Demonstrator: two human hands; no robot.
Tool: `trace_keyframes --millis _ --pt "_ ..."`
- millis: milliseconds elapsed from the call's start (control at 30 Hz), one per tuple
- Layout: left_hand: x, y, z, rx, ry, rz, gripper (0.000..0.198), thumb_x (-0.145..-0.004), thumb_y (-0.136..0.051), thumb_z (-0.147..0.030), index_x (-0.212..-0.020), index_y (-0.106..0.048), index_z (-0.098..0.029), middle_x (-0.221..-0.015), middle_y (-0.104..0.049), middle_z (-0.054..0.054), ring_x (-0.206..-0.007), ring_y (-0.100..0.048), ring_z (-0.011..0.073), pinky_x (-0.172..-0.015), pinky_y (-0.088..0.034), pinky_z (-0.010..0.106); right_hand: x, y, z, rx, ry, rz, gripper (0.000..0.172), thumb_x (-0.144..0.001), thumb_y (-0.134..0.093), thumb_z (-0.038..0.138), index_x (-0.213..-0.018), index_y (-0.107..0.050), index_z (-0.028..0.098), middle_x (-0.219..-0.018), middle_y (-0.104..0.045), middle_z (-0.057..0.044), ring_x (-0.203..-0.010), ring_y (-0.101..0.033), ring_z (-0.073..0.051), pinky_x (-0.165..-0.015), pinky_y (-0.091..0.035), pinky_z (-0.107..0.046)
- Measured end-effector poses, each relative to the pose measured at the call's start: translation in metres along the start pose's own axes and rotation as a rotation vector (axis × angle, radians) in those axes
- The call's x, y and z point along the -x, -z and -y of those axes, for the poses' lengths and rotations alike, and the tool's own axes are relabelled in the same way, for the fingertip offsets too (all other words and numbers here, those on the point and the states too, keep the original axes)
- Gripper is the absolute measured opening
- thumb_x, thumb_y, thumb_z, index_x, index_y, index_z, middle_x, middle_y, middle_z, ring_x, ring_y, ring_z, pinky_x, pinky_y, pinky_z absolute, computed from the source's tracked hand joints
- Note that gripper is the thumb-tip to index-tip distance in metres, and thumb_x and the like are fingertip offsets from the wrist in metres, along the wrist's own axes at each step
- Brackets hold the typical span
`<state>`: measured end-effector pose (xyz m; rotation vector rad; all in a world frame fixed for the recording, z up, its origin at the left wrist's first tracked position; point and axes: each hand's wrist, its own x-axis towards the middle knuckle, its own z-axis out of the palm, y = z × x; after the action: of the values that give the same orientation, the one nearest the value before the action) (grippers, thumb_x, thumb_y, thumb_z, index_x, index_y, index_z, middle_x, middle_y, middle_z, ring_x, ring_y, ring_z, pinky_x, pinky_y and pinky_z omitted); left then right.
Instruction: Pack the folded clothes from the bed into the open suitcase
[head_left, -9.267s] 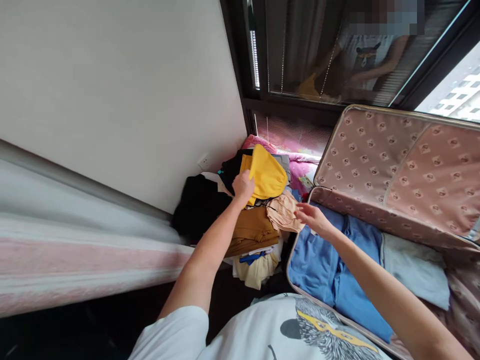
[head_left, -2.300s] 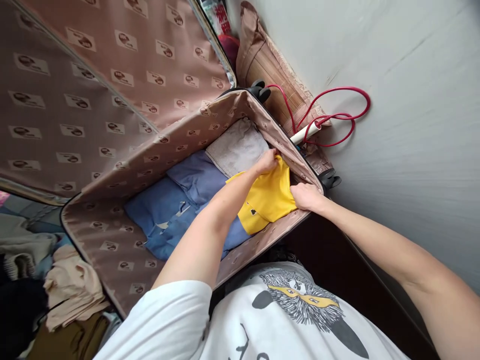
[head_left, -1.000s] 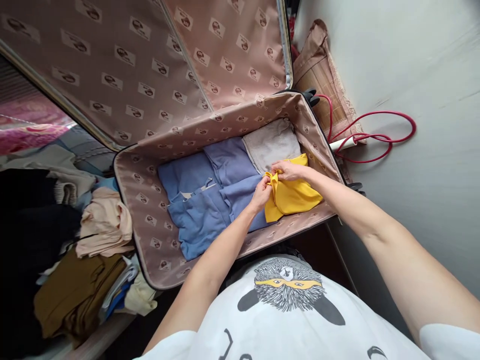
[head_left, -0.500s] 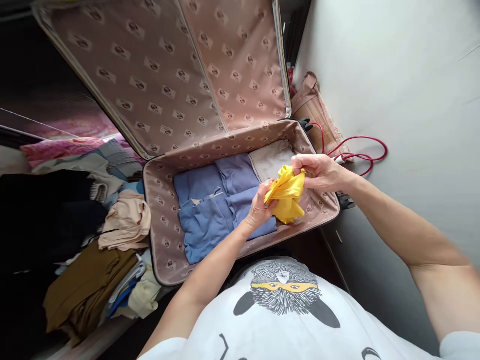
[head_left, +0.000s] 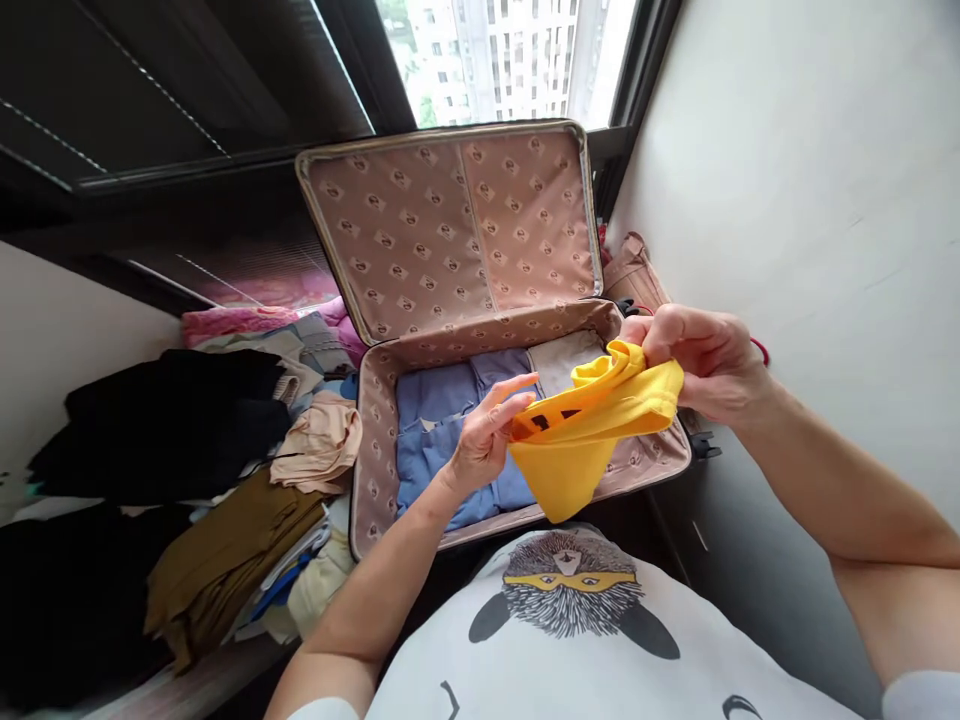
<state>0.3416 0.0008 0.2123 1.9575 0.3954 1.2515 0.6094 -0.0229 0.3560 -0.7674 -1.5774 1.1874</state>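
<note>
A yellow garment with dark print hangs folded between my two hands, above the near right side of the open suitcase. My left hand pinches its left edge, thumb hidden in part, with a couple of fingers stretched out. At its upper right, my right hand grips the bunched cloth with bent fingers. Folded blue clothes lie in the suitcase on the left and middle. Beside them, at the back right, is a folded light grey cloth.
Left of the suitcase lies a heap of clothes: black garments, a beige one, a brown one. The suitcase lid leans up towards a window. A pale wall stands close on the right.
The yellow garment has been raised towards me and spread wider, showing dark print. My right hand has moved right, my left hand slightly left. The view has tilted up, bringing in the window.
</note>
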Motion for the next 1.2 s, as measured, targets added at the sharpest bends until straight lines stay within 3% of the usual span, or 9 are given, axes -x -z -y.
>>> trace_keyframes --millis 133,300,400,500,600,767,967,1100,1200 --pt "-0.001 0.014 -0.012 0.070 0.053 -0.028 0.038 -0.107 -0.046 -0.029 -0.139 -0.063 -0.043 -0.154 -0.052 0.010 -0.111 -0.070 0.0184 -0.084 -0.061 0.031 -0.007 -0.012 0.010 -0.022 0.012 0.009 0.034 -0.082 -0.084 0.043 -0.080 -0.057 0.023 -0.079 -0.057 -0.001 -0.068 -0.053 -0.012 -0.054 -0.049 -0.023" --pt "0.007 0.025 -0.025 0.136 0.085 -0.012 0.029 -0.106 -0.050 -0.032 -0.114 -0.077 -0.038 -0.161 -0.042 0.005 -0.112 -0.069 0.0218 -0.091 -0.063 0.041 -0.014 -0.024 0.018 -0.039 0.002 0.025 0.033 -0.082 -0.085 0.042 -0.082 -0.058 0.023 -0.083 -0.058 -0.001 -0.067 -0.053 -0.011 -0.054 -0.047 -0.023" --pt "0.009 0.028 -0.028 0.080 0.126 0.045 0.032 -0.106 -0.047 -0.030 -0.121 -0.075 -0.035 -0.158 -0.045 0.008 -0.113 -0.068 0.0220 -0.096 -0.060 0.043 -0.015 -0.030 0.021 -0.037 -0.006 0.056 0.033 -0.083 -0.083 0.045 -0.081 -0.058 0.023 -0.084 -0.058 -0.002 -0.068 -0.053 -0.011 -0.055 -0.047 -0.023" --pt "0.007 0.026 -0.023 0.064 0.139 0.129 0.036 -0.104 -0.053 -0.043 -0.134 -0.068 -0.031 -0.150 -0.051 0.014 -0.122 -0.063 0.0267 -0.109 -0.053 0.049 -0.015 -0.034 0.021 -0.016 -0.024 0.075 0.036 -0.083 -0.083 0.049 -0.080 -0.058 0.023 -0.084 -0.059 -0.003 -0.071 -0.055 -0.012 -0.056 -0.047 -0.024" --pt "0.003 0.019 -0.012 0.113 0.096 0.237 0.055 -0.090 -0.065 -0.066 -0.126 -0.073 -0.025 -0.136 -0.060 0.016 -0.130 -0.057 0.0332 -0.115 -0.047 0.051 -0.015 -0.036 0.019 -0.013 -0.030 0.089 0.038 -0.082 -0.083 0.051 -0.079 -0.058 0.022 -0.085 -0.060 -0.003 -0.072 -0.055 -0.013 -0.056 -0.048 -0.024" --pt "-0.001 0.014 -0.003 0.216 0.144 0.493 0.041 -0.083 -0.078 -0.058 -0.094 -0.079 -0.019 -0.102 -0.073 0.010 -0.099 -0.068 0.0258 -0.093 -0.057 0.036 -0.016 -0.033 0.016 -0.026 -0.039 0.099 0.037 -0.082 -0.084 0.048 -0.079 -0.059 0.022 -0.086 -0.061 -0.003 -0.073 -0.057 -0.012 -0.057 -0.049 -0.023" --pt "-0.006 0.072 -0.033 -0.182 0.192 0.263 0.044 -0.092 -0.072 -0.048 -0.064 -0.061 -0.016 -0.067 -0.060 0.002 -0.064 -0.055 0.0126 -0.057 -0.046 0.023 -0.019 -0.002 -0.002 -0.066 -0.029 0.000 0.035 -0.077 -0.089 0.039 -0.078 -0.059 0.021 -0.082 -0.058 0.000 -0.073 -0.057 -0.011 -0.060 -0.051 -0.022" --pt "-0.022 0.108 -0.064 -0.534 0.017 0.223 0.036 -0.094 -0.071 -0.043 -0.070 -0.063 -0.018 -0.074 -0.066 0.003 -0.069 -0.060 0.0132 -0.063 -0.050 0.023 -0.018 0.008 -0.014 -0.032 0.004 -0.024 0.032 -0.079 -0.088 0.037 -0.081 -0.061 0.022 -0.085 -0.060 0.000 -0.076 -0.058 -0.011 -0.063 -0.052 -0.023" --pt "-0.029 0.120 -0.090 -0.704 -0.095 0.208 0.018 -0.098 -0.067 -0.033 -0.085 -0.067 -0.021 -0.091 -0.072 0.004 -0.076 -0.065 0.0116 -0.066 -0.052 0.021 -0.013 0.006 -0.010 0.017 0.065 -0.022 0.029 -0.083 -0.085 0.033 -0.105 -0.067 0.028 -0.088 -0.062 0.001 -0.076 -0.058 -0.011 -0.063 -0.050 -0.022"
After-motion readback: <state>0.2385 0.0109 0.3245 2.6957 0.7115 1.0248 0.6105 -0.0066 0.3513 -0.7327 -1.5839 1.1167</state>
